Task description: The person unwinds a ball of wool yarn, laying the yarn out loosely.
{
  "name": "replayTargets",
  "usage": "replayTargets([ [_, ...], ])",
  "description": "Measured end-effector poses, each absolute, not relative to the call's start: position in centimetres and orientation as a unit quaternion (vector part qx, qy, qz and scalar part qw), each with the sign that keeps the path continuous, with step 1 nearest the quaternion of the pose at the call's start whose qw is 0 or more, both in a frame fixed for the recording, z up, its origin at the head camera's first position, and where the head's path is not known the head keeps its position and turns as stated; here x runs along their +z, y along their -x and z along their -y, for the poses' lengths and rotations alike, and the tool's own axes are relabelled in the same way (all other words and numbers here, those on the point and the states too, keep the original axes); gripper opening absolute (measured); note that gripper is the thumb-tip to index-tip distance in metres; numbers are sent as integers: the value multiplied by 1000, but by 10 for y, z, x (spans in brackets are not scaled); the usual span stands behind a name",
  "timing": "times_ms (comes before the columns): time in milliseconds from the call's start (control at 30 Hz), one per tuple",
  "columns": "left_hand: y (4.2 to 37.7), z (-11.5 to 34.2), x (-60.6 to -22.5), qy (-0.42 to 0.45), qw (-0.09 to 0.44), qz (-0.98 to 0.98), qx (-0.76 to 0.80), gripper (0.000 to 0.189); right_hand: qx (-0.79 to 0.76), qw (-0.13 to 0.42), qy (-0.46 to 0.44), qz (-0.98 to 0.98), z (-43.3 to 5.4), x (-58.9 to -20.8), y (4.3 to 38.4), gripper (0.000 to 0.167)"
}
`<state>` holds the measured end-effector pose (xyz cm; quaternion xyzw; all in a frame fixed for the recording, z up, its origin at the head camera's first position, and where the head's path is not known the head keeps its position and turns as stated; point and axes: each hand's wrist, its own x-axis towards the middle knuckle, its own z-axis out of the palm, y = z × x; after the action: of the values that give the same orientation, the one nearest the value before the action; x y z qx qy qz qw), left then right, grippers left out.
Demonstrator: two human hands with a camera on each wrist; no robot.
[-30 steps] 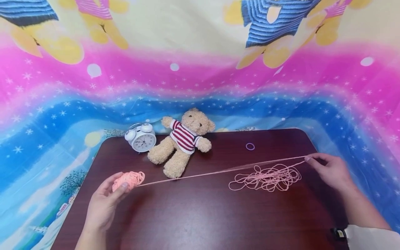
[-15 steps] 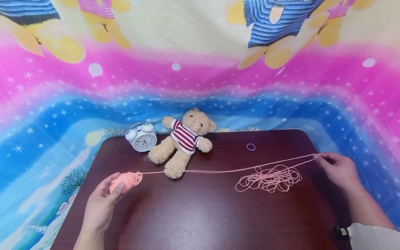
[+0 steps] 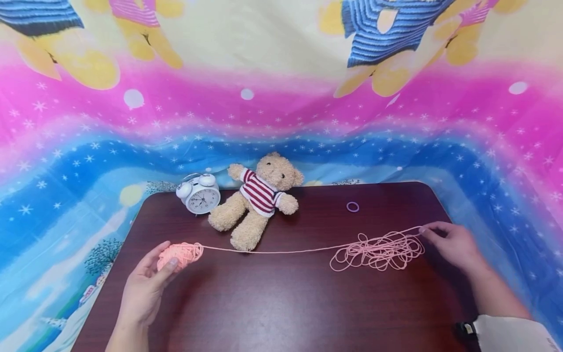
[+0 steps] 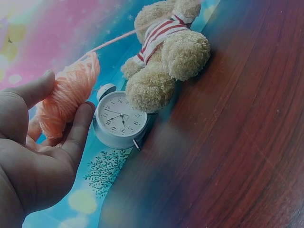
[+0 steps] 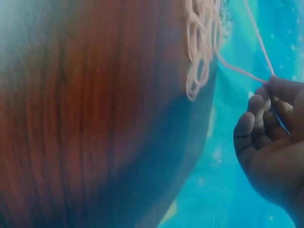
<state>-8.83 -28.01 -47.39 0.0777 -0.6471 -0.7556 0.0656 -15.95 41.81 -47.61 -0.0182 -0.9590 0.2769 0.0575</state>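
At the left of the table, my left hand [image 3: 142, 288] holds a small ball of peach-pink yarn [image 3: 184, 255] between thumb and fingers. The same ball of yarn [image 4: 71, 95] fills the grip in the left wrist view. From it a single strand [image 3: 281, 252] runs across to the right, sagging slightly. My right hand [image 3: 453, 244] pinches the yarn between thumb and index finger near the table's right edge. Just left of that hand lies a loose tangle of yarn [image 3: 382, 252]. In the right wrist view, two lengths of yarn [image 5: 242, 72] meet at the fingertips of my right hand [image 5: 275, 123].
A white twin-bell alarm clock [image 3: 202, 198] stands at the back left. Beside it a teddy bear [image 3: 261, 195] in a striped shirt lies on the dark wooden table [image 3: 281, 308]. A purple ring [image 3: 353, 207] lies at the back right. Printed cloth [image 3: 281, 117] hangs around the table.
My right hand moved outward to the right, then came back left and slightly down. The strand went from taut to sagging. My left hand has barely shifted.
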Motion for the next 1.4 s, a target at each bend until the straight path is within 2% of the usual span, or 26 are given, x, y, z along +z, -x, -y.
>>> replayTargets([
  [267, 89, 272, -474, -74, 59, 645, -758, 46, 278, 19, -28, 960, -394, -486, 160, 29],
  [600, 91, 263, -473, -69, 51, 642, -762, 44, 280, -32, -93, 955, -365, -489, 157, 13],
  [1000, 99, 251, -470, -48, 38, 642, -765, 44, 283, 17, -130, 950, -340, -477, 159, 16],
  [1400, 104, 238, -469, -60, 28, 648, -758, 45, 326, 26, -128, 936, -296, -479, 164, 17],
])
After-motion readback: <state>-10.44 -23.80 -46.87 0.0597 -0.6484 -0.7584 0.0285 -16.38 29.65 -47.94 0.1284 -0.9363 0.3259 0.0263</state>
